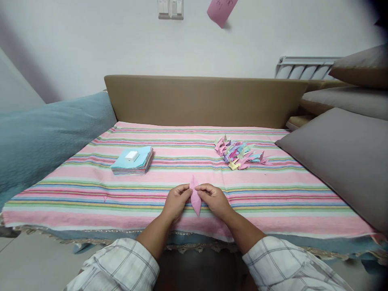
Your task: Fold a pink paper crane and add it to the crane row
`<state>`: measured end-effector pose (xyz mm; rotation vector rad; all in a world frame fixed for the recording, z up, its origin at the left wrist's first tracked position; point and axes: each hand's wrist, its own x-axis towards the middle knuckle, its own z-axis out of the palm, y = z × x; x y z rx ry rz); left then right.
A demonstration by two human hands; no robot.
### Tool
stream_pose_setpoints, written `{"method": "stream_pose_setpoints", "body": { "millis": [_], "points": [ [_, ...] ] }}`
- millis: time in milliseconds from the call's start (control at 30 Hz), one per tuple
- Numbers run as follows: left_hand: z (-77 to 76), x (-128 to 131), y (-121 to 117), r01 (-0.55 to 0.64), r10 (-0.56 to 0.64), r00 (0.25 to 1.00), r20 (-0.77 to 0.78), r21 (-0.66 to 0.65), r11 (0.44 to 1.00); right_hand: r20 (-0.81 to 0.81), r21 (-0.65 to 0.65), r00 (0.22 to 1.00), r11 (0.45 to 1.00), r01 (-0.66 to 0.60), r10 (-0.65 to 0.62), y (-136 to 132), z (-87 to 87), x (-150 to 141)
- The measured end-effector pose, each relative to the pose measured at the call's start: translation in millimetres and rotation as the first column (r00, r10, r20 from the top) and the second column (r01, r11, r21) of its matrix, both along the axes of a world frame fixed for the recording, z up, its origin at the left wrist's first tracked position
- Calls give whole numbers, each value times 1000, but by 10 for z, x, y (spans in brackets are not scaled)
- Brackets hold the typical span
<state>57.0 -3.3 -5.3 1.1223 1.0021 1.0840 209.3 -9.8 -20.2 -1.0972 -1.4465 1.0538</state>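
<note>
Between my hands is a pink folded paper (pixel 195 202), a narrow diamond with pointed ends, held up above the striped cloth (pixel 100 194). My left hand (pixel 177 201) pinches its left edge between thumb and fingers. On the other edge, my right hand (pixel 214 200) pinches it the same way. Beyond my right hand lies a heap of folded paper cranes (pixel 239 153) in pink, purple, blue, green and yellow. Farther left sits a stack of square paper sheets (pixel 142 163), light blue on top, with a small white block (pixel 131 156) resting on it.
A brown backrest (pixel 206 101) closes off the far side. Grey cushions (pixel 339 157) pile up on the right, and a blue-covered armrest (pixel 60 129) stands on the left. Light switches (pixel 170 9) and a pink paper note (pixel 222 11) are on the wall.
</note>
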Motion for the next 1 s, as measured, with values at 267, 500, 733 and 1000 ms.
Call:
{"method": "stream_pose_setpoints", "body": {
  "millis": [267,500,733,1000],
  "points": [
    [-37,-112,24,115,159,708,-688,334,936,279,-11,960,1000,-4,7,32,-39,28],
    [-57,-85,3,278,234,401,-885,362,890,521,155,854,985,-77,-16,50,-68,47],
    [-131,-82,59,465,375,373,-849,521,716,636,333,764,932,-141,-111,73,-113,101],
    [-87,-154,58,539,234,452,-861,472,698,695,357,719,853,-382,32,121,-72,243]
  ]
}}
